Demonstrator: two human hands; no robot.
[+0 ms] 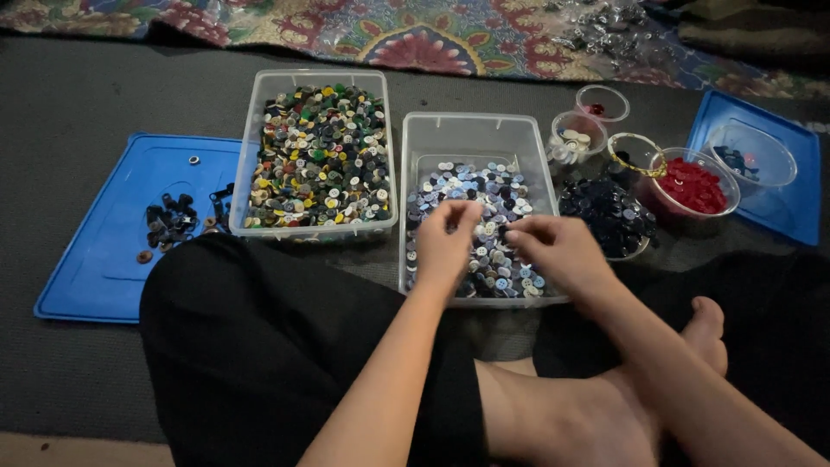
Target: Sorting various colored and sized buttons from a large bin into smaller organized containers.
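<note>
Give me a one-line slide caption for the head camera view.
Both hands, left hand and right hand, pick through pale buttons in a clear bin beside a fuller bin of mixed buttons.

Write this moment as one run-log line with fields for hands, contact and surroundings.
hands: left hand and right hand | contact: both picking in clear bin of pale buttons | surroundings: mixed-button bin, red-button bowl

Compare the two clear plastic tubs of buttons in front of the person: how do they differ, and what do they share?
The left tub is packed with mixed colours: green, yellow, black, white. The right tub holds mostly pale blue, white and grey buttons.
The left tub looks fuller; the right tub shows bare wall at its far end.
Both hands, left and right, work over the right tub; none is at the left tub.
Both are clear, rectangular and lidless.
</note>
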